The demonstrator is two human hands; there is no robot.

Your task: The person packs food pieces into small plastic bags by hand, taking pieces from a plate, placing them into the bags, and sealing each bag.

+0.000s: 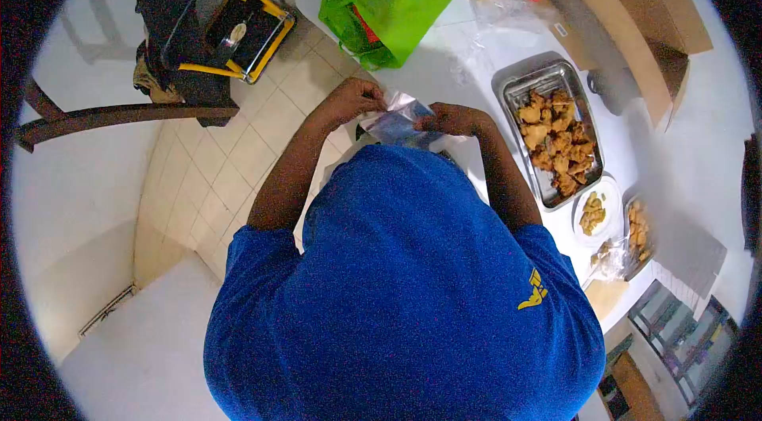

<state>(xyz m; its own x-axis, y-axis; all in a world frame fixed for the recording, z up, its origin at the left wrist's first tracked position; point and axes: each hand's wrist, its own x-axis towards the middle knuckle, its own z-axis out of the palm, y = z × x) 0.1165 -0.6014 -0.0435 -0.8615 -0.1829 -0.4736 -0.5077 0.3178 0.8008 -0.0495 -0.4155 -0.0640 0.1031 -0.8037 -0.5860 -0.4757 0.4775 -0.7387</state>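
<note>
Between my two hands is a shiny silvery piece (401, 115) that looks like foil or a foil bag, partly hidden behind my blue shirt. My left hand (355, 101) pinches its left edge with the fingertips. On the other side my right hand (459, 119) has its fingers closed on the right part. To the right of my right hand, a metal tray (508, 92) on the white table holds browned fried pieces of food (557, 143).
A green bag (397, 0) lies at the table's far left. Right of the tray are a white plate (611, 215) with small food pieces, a second tray (638, 242) and an open cardboard box (627, 24). A yellow-and-black folding step (238, 32) stands on the tiled floor.
</note>
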